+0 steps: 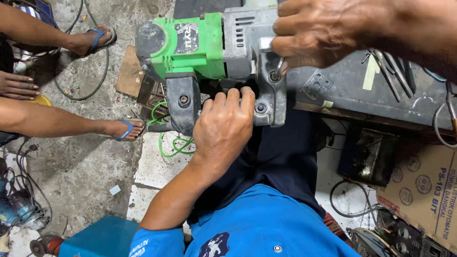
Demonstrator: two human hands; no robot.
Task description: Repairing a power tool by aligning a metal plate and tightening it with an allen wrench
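A green and grey power tool (200, 45) with a black handle rests against the edge of a dark workbench (352, 90), above my lap. My left hand (226, 126) grips the underside of the tool's grey metal housing, fingers curled over its lower edge. My right hand (323, 31) is closed around a thin metal tool, a screwdriver or key (280, 66), whose tip sits at a bolt on the grey housing. Most of that tool is hidden inside my fist.
Another person sits at the left, bare legs and blue sandals (126, 129) on the concrete floor, one hand (16, 85) resting. Pliers and small tools (390, 71) lie on the bench. A green cable (173, 145), a cardboard box (423, 195) and a blue stool (102, 238) surround me.
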